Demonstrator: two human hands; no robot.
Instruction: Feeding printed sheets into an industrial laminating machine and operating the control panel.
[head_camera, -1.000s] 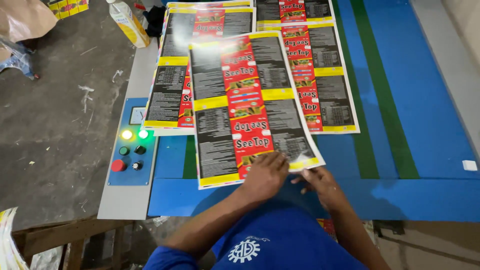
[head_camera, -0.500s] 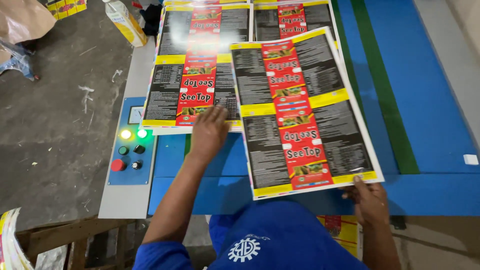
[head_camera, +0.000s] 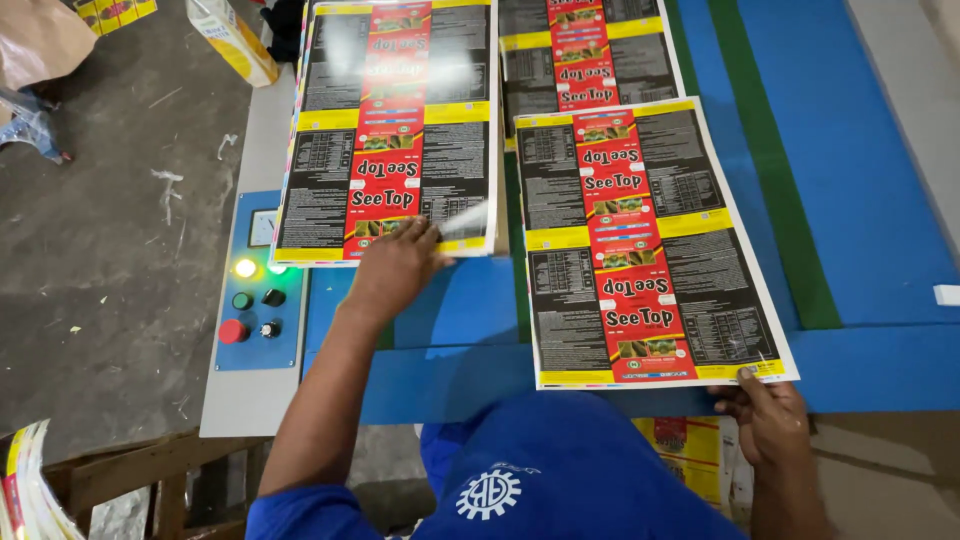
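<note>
My left hand (head_camera: 395, 268) rests on the near edge of a stack of glossy printed sheets (head_camera: 395, 130), black, red and yellow, on the left of a blue table (head_camera: 850, 170). Its fingers lie on the top sheet's lower corner. My right hand (head_camera: 772, 418) pinches the near right corner of a single printed sheet (head_camera: 640, 240) that lies flat to the right of the stack. More printed sheets (head_camera: 590, 50) lie further back, partly covered.
A blue control panel (head_camera: 255, 285) with lit yellow and green lamps, a red button and black knobs sits at the table's left end. A green stripe (head_camera: 770, 170) runs along the table. Grey floor and a yellow box (head_camera: 235, 40) lie left.
The single sheet has slid from the stack's top to the right, carried by my right hand. My left hand moved from that sheet to the stack's near edge.
</note>
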